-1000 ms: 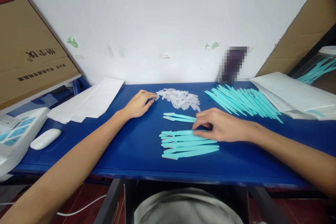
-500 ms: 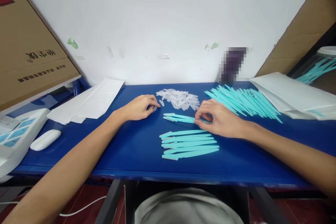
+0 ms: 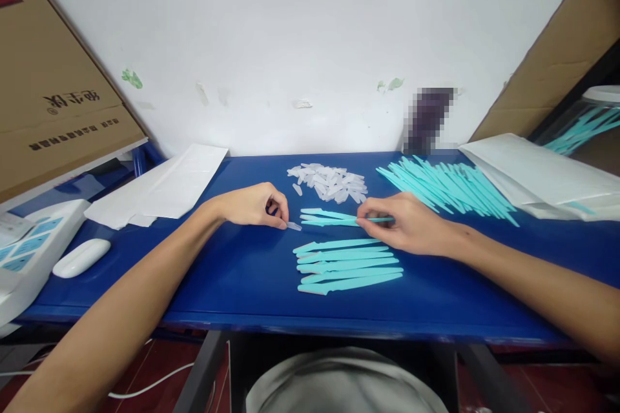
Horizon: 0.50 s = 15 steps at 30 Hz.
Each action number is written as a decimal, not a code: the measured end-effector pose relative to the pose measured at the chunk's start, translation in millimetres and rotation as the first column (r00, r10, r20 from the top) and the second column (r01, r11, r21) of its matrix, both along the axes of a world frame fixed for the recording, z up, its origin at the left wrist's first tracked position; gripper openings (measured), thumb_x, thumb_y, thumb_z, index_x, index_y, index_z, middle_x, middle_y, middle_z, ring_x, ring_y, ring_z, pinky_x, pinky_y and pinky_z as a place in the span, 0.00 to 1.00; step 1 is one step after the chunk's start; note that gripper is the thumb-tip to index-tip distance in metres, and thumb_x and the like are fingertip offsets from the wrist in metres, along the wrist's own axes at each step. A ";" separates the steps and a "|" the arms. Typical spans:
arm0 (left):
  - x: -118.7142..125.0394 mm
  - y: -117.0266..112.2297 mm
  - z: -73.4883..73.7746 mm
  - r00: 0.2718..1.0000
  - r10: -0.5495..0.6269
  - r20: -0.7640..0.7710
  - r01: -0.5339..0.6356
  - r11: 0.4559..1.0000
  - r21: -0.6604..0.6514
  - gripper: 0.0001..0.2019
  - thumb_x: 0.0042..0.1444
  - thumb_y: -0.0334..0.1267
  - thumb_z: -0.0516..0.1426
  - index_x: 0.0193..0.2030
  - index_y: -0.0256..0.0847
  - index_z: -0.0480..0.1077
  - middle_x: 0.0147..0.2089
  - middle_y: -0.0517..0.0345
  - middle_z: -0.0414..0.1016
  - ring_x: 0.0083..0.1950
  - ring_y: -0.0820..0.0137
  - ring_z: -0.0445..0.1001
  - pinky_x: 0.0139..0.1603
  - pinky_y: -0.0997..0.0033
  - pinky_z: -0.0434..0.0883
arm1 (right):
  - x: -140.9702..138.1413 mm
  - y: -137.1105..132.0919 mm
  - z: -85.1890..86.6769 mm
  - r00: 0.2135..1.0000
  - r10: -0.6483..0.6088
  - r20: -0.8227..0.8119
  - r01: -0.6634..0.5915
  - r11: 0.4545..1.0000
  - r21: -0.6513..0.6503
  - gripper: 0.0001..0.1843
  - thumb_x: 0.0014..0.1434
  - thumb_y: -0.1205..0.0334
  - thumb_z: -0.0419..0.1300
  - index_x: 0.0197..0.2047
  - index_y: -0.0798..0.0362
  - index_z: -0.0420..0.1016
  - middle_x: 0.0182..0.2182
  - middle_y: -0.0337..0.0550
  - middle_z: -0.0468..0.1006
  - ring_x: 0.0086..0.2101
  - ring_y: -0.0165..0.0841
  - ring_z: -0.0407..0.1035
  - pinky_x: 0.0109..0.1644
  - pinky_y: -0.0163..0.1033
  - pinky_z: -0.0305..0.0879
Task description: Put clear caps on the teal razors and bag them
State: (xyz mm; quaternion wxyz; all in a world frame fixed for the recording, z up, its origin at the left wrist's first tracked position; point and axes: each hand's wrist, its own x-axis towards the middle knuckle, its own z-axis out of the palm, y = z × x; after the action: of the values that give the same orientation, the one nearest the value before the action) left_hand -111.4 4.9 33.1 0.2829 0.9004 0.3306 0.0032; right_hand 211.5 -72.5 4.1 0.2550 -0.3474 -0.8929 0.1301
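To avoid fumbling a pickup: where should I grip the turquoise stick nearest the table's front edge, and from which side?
Probably pinch the turquoise stick by its slim handle, coming from the right: it lies flat with that end pointing right, its notched head left.

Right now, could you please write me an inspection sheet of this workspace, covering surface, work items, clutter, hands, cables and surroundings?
Surface: blue table, smooth and shiny.
Job's things: row of turquoise sticks near the front edge; turquoise pile at back right; translucent pile at back centre, with one loose piece beside it.
Clutter: white sheets and white oval object at left; white packet at right.
Left hand: fingers pinching a small translucent piece.
Right hand: fingers pinching at two separate sticks; whether both are held is unclear.
Cables: white cable, lower left, below the table.
Surroundings: white wall with peeled patches; cardboard box at left.
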 end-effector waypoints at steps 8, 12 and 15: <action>1.3 -0.3 -4.1 1.000 0.003 0.010 -0.002 1.000 -0.018 0.13 0.54 0.48 0.65 0.32 0.40 0.79 0.28 0.58 0.73 0.30 0.72 0.65 0.30 0.72 0.60 | -1.2 -1.8 -1.4 0.998 0.059 -0.006 -0.058 0.997 0.050 0.10 0.67 0.61 0.56 0.38 0.54 0.76 0.20 0.34 0.72 0.18 0.25 0.59 0.24 0.33 0.55; 0.3 0.4 -4.7 1.000 -0.004 0.011 0.005 1.000 -0.028 0.13 0.54 0.49 0.65 0.32 0.40 0.79 0.29 0.58 0.74 0.30 0.72 0.66 0.31 0.72 0.60 | -0.6 -2.1 0.4 0.998 0.057 -0.025 -0.055 0.995 0.089 0.09 0.67 0.62 0.56 0.38 0.54 0.76 0.20 0.35 0.73 0.18 0.25 0.60 0.25 0.33 0.56; 0.3 0.3 -4.3 1.000 -0.005 0.012 0.006 0.999 -0.033 0.13 0.54 0.49 0.65 0.33 0.40 0.80 0.29 0.58 0.74 0.31 0.71 0.66 0.31 0.71 0.61 | 0.2 -3.0 2.5 0.999 0.036 -0.024 -0.033 0.993 0.116 0.08 0.66 0.63 0.56 0.38 0.54 0.76 0.20 0.35 0.73 0.18 0.25 0.61 0.25 0.33 0.55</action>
State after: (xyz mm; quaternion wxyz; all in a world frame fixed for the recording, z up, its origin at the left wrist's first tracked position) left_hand -111.1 5.3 28.8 0.2995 0.8965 0.3265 0.0022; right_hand 211.7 -75.5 6.6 0.2839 -0.3148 -0.9015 0.0872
